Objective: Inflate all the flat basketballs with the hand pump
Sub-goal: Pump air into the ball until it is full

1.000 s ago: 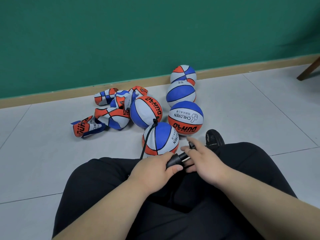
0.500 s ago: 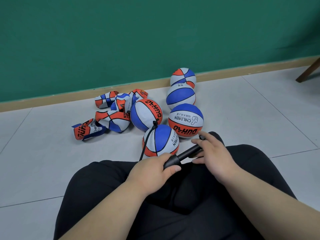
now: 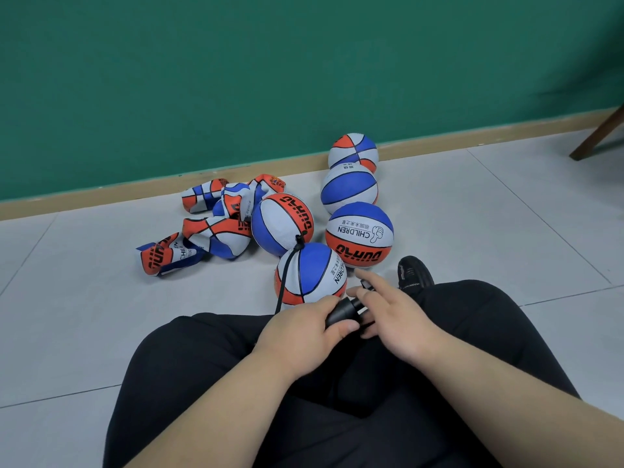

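I've got the left hand (image 3: 300, 332) gripping the black barrel of the hand pump (image 3: 339, 312) over the lap. The right hand (image 3: 398, 319) is wrapped over the handle end, index finger stretched out. The hose (image 3: 283, 282) climbs to the top of the nearest basketball (image 3: 314, 271), round on the floor (image 3: 84, 298). Four more round balls (image 3: 359, 234) sit behind it, with the flat basketballs (image 3: 216, 228) heaped to their left.
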